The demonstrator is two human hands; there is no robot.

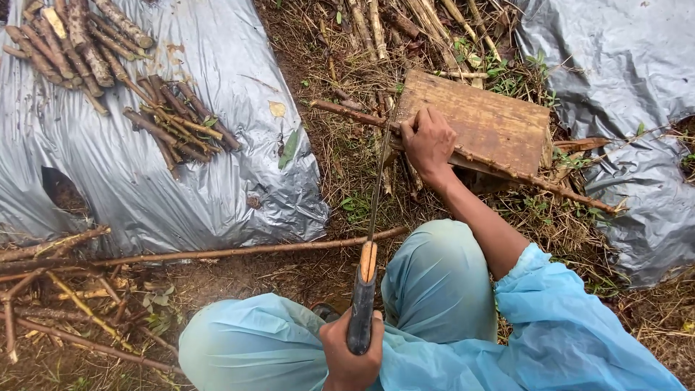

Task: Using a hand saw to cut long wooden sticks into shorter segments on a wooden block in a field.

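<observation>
Well off to the left of both hands, short cut sticks (65, 43) lie in two loose heaps on a grey plastic sheet (145, 195). Nearer the left hand, uncut branches (65, 304) lie tangled on the bare soil. A long thin branch (253, 250) lies on the ground ahead of the knees. The left hand (351, 358) is closed in a full fist round the black and orange handle of a long blade (378, 188). The blade is seen edge-on, so whether it is a saw or a knife cannot be told, and it reaches forward until its tip meets the right hand's work. The right hand (428, 141) is curled over a long stick (565, 190), pressing it down on the near edge of a wooden block (485, 119). The stick juts past the hand on both sides. This looks like the cutting step, with the blade set against the stick just left of the holding fingers. A clean stroke here would call for the stick pinned firmly and the knuckles kept off the edge, because the gap between them is small. Dry straw and stalks crowd the block, the blue-clad knees (434, 275) sit close beneath the blade, and a second grey sheet (615, 72) lies to the right of the right hand.
</observation>
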